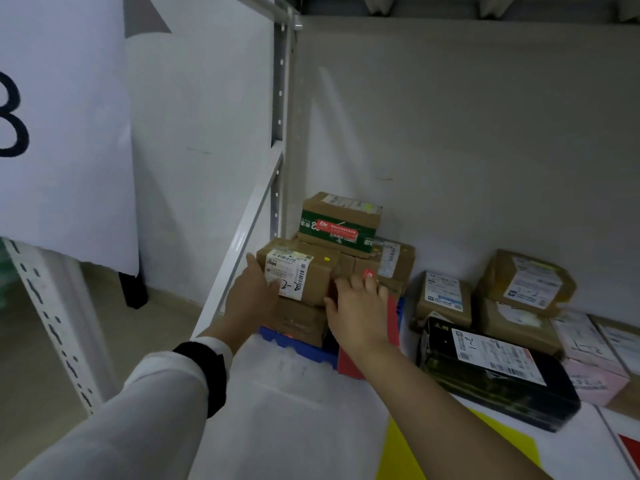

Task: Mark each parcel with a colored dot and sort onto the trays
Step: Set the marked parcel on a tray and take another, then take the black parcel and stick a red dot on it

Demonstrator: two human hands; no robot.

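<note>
- Sorting step, I'd say: the small brown cardboard box [313, 277] with a white label sits on top of the stack on the blue plastic tray [298, 344], far left on the shelf. It's already got a yellow dot [326, 259] on top.
- The left hand [254, 299] has its grip round the box's left edge, thumb on the label. The right hand [360, 306] lies spread against the right side, pinching nothing.
- Next up, probably: let go gently so the stack doesn't tip.
- Handwriting on the label reads "2-2"; the long black parcel [495, 368] on the right looks like "1-2".
</note>
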